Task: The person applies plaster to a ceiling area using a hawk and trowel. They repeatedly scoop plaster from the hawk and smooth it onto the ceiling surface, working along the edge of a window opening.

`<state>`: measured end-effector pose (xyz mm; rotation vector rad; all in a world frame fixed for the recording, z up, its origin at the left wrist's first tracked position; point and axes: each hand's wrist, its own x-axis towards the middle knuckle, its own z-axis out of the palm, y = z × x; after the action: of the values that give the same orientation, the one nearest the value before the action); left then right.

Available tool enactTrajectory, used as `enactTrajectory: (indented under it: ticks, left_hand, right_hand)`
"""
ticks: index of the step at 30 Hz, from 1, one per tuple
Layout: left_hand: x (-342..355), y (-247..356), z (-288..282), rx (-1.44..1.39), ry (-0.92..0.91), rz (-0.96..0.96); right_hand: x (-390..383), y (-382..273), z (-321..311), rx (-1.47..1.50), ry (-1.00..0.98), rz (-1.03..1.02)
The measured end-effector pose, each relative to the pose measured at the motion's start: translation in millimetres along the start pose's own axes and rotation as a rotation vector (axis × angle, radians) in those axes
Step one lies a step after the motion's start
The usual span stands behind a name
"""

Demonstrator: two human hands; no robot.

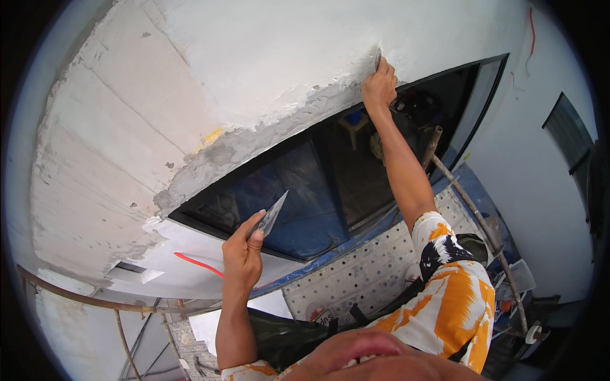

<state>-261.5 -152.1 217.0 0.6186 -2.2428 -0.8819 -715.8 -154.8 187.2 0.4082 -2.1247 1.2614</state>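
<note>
My right hand (380, 86), arm stretched up, is closed on a putty knife (378, 58) whose blade meets the wall (273, 51) just above the window's dark frame. Fresh white putty shows around that blade. Lower and to the left, my left hand (241, 259) grips a second putty knife (274, 216), its flat metal blade tilted up in front of the glass (279, 184). My thumb presses on the blade's lower part. A rough grey strip of bare plaster (232, 149) runs along the frame, partly covered by white putty.
Underfoot lies a perforated scaffold deck (343, 276). A rusty pole (476, 206) rises on the right, and a curved rail (82, 298) crosses the lower left. Red conduit (198, 264) sticks out below the window; another red piece (532, 32) hangs at the upper right.
</note>
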Motion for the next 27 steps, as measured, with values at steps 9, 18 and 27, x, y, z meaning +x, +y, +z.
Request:
enactTrajectory:
  ticks: [9,18,27]
  left_hand:
    - [-1,-4,-4,0.004,-0.006,-0.018]
    - [-6,-2,-10,-0.056,-0.021,0.033]
    - [-16,2,-20,-0.069,0.012,0.018]
  right_hand:
    - [5,10,-26,0.067,-0.121,0.18]
    - [-42,-93,7,0.037,-0.25,-0.05]
    - [-112,-60,-26,0.192,-0.194,-0.226]
